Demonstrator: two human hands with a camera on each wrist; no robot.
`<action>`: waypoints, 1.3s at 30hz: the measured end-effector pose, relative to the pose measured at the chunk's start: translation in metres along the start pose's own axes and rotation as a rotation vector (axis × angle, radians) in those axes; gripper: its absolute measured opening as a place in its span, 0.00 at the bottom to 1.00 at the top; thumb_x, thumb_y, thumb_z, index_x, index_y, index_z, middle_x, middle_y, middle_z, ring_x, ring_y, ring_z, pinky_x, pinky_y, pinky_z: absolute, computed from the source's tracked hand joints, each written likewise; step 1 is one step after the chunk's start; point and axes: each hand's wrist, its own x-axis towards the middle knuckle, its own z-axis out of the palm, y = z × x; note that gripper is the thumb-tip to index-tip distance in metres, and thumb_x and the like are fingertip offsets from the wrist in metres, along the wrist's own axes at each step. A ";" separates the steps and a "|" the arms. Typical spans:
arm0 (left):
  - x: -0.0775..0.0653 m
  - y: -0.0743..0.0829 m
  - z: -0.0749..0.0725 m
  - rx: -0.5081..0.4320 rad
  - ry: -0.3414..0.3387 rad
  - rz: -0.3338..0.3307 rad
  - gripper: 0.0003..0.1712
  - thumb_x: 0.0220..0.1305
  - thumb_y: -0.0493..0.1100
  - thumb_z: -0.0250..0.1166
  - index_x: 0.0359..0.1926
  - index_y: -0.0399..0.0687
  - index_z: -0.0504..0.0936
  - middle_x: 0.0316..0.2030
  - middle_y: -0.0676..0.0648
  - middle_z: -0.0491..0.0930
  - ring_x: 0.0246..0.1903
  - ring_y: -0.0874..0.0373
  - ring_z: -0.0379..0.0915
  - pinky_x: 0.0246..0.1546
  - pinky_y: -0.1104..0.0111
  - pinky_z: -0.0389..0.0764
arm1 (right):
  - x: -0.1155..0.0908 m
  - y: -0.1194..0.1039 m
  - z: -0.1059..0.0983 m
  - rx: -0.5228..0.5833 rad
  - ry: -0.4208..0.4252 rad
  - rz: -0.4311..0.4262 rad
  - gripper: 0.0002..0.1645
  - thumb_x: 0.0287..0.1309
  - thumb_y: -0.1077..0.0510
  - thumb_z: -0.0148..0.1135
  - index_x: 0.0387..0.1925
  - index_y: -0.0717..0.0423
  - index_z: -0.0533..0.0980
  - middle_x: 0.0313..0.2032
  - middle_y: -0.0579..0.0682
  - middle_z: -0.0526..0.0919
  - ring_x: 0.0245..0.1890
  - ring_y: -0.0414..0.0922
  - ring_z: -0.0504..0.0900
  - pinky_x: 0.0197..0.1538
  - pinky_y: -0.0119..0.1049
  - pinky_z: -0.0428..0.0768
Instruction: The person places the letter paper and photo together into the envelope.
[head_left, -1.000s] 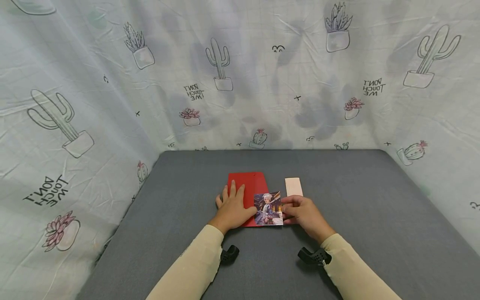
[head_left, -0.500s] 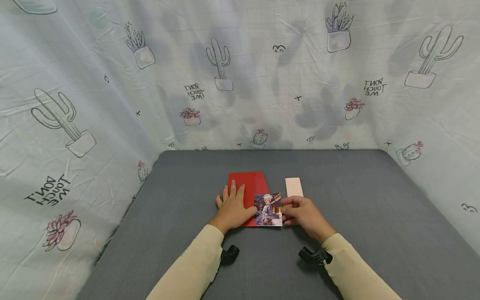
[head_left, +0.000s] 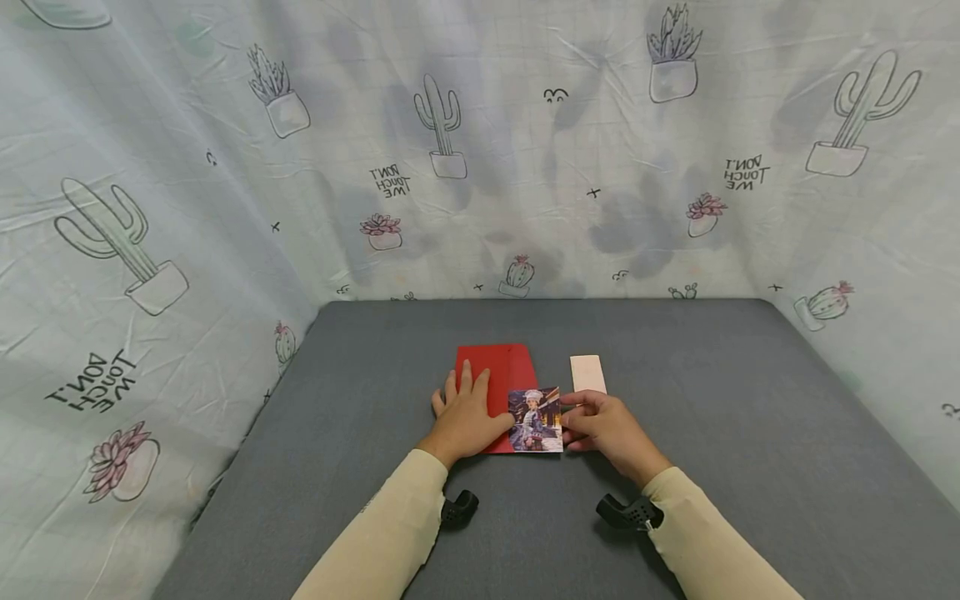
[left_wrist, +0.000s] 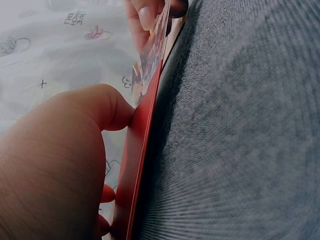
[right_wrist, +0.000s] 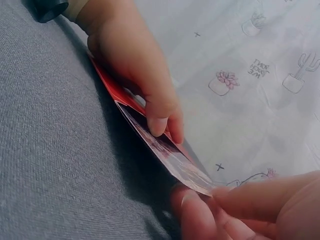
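Observation:
A red paper envelope [head_left: 495, 363] lies on the grey table, with a lighter red flap along its right side. My left hand [head_left: 465, 417] rests spread on it, the thumb [left_wrist: 112, 107] pressing down beside the photo's left edge. A small colourful photo [head_left: 535, 421] of a figure in a white hat lies over the envelope's right part. My right hand [head_left: 603, 427] pinches the photo's right edge between thumb and fingers. In the right wrist view the held edge of the photo [right_wrist: 170, 157] is slightly raised off the table. Whether the photo's left edge is tucked into the envelope, I cannot tell.
A pale pink paper slip [head_left: 587, 373] lies just beyond my right hand. The grey cloth-covered table [head_left: 697, 375] reaches back to a white curtain [head_left: 510, 150] printed with cacti, which also hangs at both sides.
The photo has shifted slightly to the left and a little toward me, my right hand still gripping its edge. My left hand and the envelope have stayed in place.

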 end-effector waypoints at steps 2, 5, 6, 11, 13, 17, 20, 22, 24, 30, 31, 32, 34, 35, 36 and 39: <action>0.000 0.000 0.000 -0.003 0.002 0.002 0.57 0.62 0.64 0.63 0.87 0.48 0.58 0.87 0.38 0.40 0.83 0.31 0.31 0.72 0.29 0.36 | 0.000 0.000 -0.001 -0.014 0.003 0.001 0.24 0.75 0.67 0.62 0.67 0.76 0.74 0.41 0.58 0.87 0.34 0.47 0.88 0.35 0.38 0.88; 0.000 0.000 -0.001 -0.003 -0.004 -0.001 0.57 0.63 0.65 0.63 0.87 0.49 0.57 0.87 0.38 0.39 0.83 0.31 0.30 0.73 0.29 0.35 | 0.000 0.000 -0.003 -0.038 0.016 -0.002 0.24 0.76 0.66 0.62 0.66 0.76 0.75 0.45 0.60 0.89 0.36 0.48 0.90 0.36 0.39 0.88; -0.001 0.001 -0.001 0.000 -0.007 -0.003 0.57 0.63 0.65 0.63 0.88 0.49 0.57 0.87 0.38 0.39 0.83 0.32 0.30 0.73 0.29 0.35 | 0.000 0.000 -0.004 -0.045 0.018 -0.004 0.24 0.76 0.65 0.62 0.66 0.76 0.75 0.46 0.61 0.89 0.36 0.49 0.90 0.36 0.39 0.88; 0.001 0.000 0.000 0.003 -0.008 -0.014 0.57 0.64 0.66 0.64 0.88 0.50 0.57 0.87 0.39 0.39 0.83 0.32 0.30 0.73 0.30 0.35 | -0.001 0.000 -0.005 -0.050 -0.003 -0.015 0.25 0.76 0.64 0.62 0.66 0.77 0.75 0.51 0.64 0.89 0.39 0.50 0.91 0.38 0.41 0.89; 0.001 0.000 0.001 0.001 -0.003 -0.016 0.57 0.65 0.66 0.65 0.87 0.49 0.58 0.87 0.38 0.40 0.83 0.32 0.31 0.73 0.30 0.36 | -0.002 0.000 -0.005 -0.047 -0.011 -0.016 0.25 0.76 0.64 0.62 0.66 0.77 0.75 0.51 0.64 0.89 0.39 0.51 0.91 0.39 0.41 0.89; 0.000 0.001 0.000 -0.002 0.003 -0.013 0.56 0.65 0.65 0.65 0.87 0.48 0.58 0.87 0.38 0.40 0.83 0.31 0.32 0.73 0.30 0.37 | -0.002 0.002 -0.005 -0.047 -0.018 -0.018 0.25 0.76 0.64 0.62 0.66 0.77 0.75 0.51 0.63 0.89 0.39 0.51 0.91 0.40 0.41 0.89; -0.001 0.002 -0.001 0.000 0.001 -0.012 0.56 0.65 0.66 0.65 0.87 0.48 0.58 0.87 0.38 0.40 0.83 0.31 0.32 0.73 0.30 0.37 | -0.001 0.003 -0.005 -0.045 -0.025 -0.017 0.25 0.76 0.64 0.62 0.66 0.77 0.75 0.50 0.63 0.89 0.40 0.51 0.91 0.40 0.41 0.89; -0.001 0.002 -0.001 0.003 0.000 -0.015 0.56 0.65 0.66 0.65 0.87 0.49 0.58 0.87 0.38 0.40 0.83 0.31 0.32 0.73 0.30 0.36 | -0.001 0.003 -0.005 -0.043 -0.029 -0.014 0.25 0.76 0.63 0.63 0.66 0.77 0.75 0.50 0.62 0.89 0.40 0.51 0.91 0.40 0.41 0.89; -0.001 0.002 0.000 0.007 -0.002 -0.016 0.56 0.65 0.66 0.65 0.87 0.49 0.58 0.87 0.38 0.40 0.83 0.31 0.31 0.73 0.30 0.36 | 0.000 0.004 -0.005 -0.042 -0.032 -0.011 0.25 0.77 0.62 0.63 0.66 0.76 0.75 0.51 0.62 0.89 0.40 0.51 0.91 0.40 0.41 0.89; 0.001 -0.001 0.002 0.022 -0.005 -0.017 0.57 0.65 0.66 0.65 0.87 0.48 0.58 0.87 0.38 0.40 0.83 0.32 0.32 0.73 0.30 0.37 | -0.002 0.004 -0.004 -0.041 -0.036 -0.001 0.26 0.77 0.61 0.64 0.67 0.76 0.75 0.52 0.64 0.89 0.42 0.52 0.91 0.41 0.41 0.89; 0.001 -0.002 0.002 0.020 -0.004 -0.015 0.57 0.65 0.66 0.65 0.87 0.48 0.58 0.87 0.38 0.40 0.83 0.32 0.32 0.73 0.30 0.37 | -0.002 0.004 -0.003 -0.040 -0.036 -0.001 0.26 0.77 0.61 0.65 0.67 0.76 0.75 0.52 0.64 0.89 0.42 0.52 0.92 0.41 0.41 0.89; 0.001 -0.002 0.003 0.019 -0.004 -0.013 0.57 0.65 0.66 0.65 0.87 0.48 0.58 0.87 0.38 0.40 0.83 0.32 0.32 0.73 0.30 0.37 | -0.002 0.003 -0.003 -0.041 -0.037 -0.001 0.26 0.77 0.61 0.65 0.67 0.76 0.75 0.52 0.64 0.88 0.42 0.52 0.92 0.41 0.41 0.89; 0.002 -0.002 0.003 0.022 -0.006 -0.013 0.57 0.65 0.67 0.65 0.87 0.49 0.58 0.87 0.38 0.40 0.83 0.32 0.32 0.73 0.30 0.37 | -0.003 0.003 -0.002 -0.039 -0.036 -0.001 0.26 0.77 0.60 0.65 0.66 0.75 0.75 0.52 0.64 0.88 0.42 0.52 0.92 0.41 0.41 0.89; 0.002 -0.002 0.003 0.017 -0.003 -0.010 0.57 0.64 0.66 0.65 0.87 0.48 0.58 0.87 0.38 0.40 0.83 0.32 0.32 0.73 0.30 0.37 | -0.003 0.003 -0.002 -0.039 -0.036 -0.001 0.26 0.77 0.60 0.65 0.66 0.75 0.75 0.52 0.64 0.89 0.42 0.52 0.92 0.41 0.41 0.89; 0.001 -0.002 0.003 0.020 -0.006 -0.012 0.57 0.64 0.67 0.65 0.87 0.49 0.58 0.87 0.38 0.39 0.83 0.32 0.31 0.73 0.30 0.36 | -0.003 0.003 -0.002 -0.038 -0.038 -0.002 0.26 0.77 0.60 0.65 0.66 0.75 0.75 0.52 0.64 0.88 0.41 0.52 0.92 0.41 0.41 0.89; 0.001 -0.002 0.002 0.028 -0.012 -0.014 0.57 0.65 0.67 0.64 0.88 0.50 0.57 0.87 0.39 0.39 0.83 0.32 0.30 0.73 0.30 0.35 | -0.003 0.003 -0.002 -0.032 -0.042 -0.006 0.26 0.77 0.61 0.65 0.66 0.76 0.75 0.52 0.64 0.88 0.41 0.52 0.92 0.41 0.41 0.89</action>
